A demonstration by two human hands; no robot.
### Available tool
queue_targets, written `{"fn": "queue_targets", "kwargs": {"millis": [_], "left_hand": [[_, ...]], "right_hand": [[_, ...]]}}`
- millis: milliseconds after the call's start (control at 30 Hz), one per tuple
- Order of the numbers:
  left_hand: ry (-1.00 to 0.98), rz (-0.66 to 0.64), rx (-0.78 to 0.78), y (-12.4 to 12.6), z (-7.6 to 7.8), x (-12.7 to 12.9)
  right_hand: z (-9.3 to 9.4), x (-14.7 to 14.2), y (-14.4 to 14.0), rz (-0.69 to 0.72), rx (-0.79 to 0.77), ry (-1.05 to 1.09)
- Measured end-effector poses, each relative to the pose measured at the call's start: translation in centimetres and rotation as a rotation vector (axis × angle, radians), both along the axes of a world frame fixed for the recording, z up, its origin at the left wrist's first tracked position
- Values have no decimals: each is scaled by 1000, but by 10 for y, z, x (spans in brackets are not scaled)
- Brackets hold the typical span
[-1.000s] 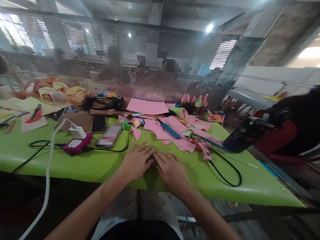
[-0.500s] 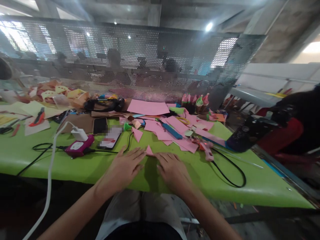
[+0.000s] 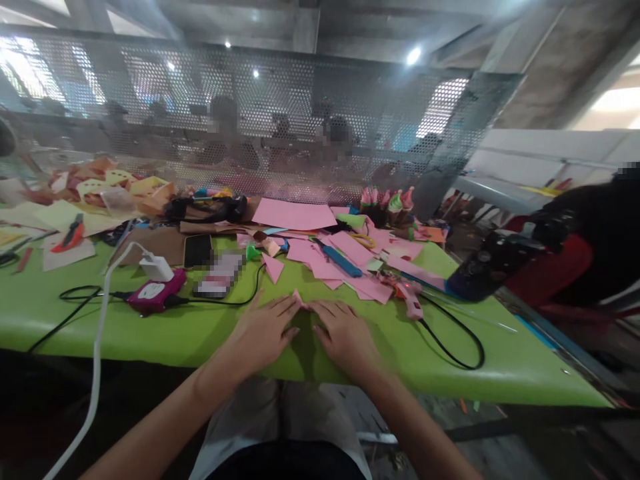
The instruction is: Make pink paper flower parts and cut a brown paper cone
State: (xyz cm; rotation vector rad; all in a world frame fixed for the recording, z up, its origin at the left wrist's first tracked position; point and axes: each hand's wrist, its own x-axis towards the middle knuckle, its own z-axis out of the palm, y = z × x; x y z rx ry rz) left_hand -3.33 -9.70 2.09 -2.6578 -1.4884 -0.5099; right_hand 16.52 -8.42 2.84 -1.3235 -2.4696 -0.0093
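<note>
My left hand [image 3: 267, 330] and my right hand [image 3: 345, 333] lie side by side, palms down, on the green table [image 3: 190, 327] near its front edge. Their fingertips press on a small pink paper piece [image 3: 299, 299], whose tip pokes out between them; the rest of it is hidden under my fingers. Just beyond lies a spread of pink paper sheets [image 3: 345, 263] with a blue cutter [image 3: 341, 261] on top.
A pink glue gun [image 3: 411, 299] with a black cord [image 3: 457, 343] sits to the right. To the left are a magenta power bank [image 3: 155, 293], a white charger [image 3: 156, 268] and cable, and phones [image 3: 197, 250]. Paper crafts fill the back; a perforated metal screen [image 3: 280, 120] stands behind.
My hands spread slightly apart, showing the pink tip, then drew together again over the paper piece. The view shifted a little.
</note>
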Motion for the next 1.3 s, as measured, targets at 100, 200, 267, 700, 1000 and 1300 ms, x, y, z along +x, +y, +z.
{"fn": "queue_targets", "kwargs": {"millis": [100,200,267,700,1000,1300], "left_hand": [[7,-4,7,5,1,1],[12,14,8,9,2,3],[16,22,12,11,2,4],[40,12,12,32,-1,8],[-29,1,-27,33,-1,-26],[29,-50,0,25,-9,-3]], "right_hand": [[-4,3,3,-6,2,23],[-7,6,4,-7,19,34],[-7,6,2,7,28,31],[-6,-3,5,5,10,-21],[1,-10,9,-40,4,0],[0,-10,14,-58,-17,13]]}}
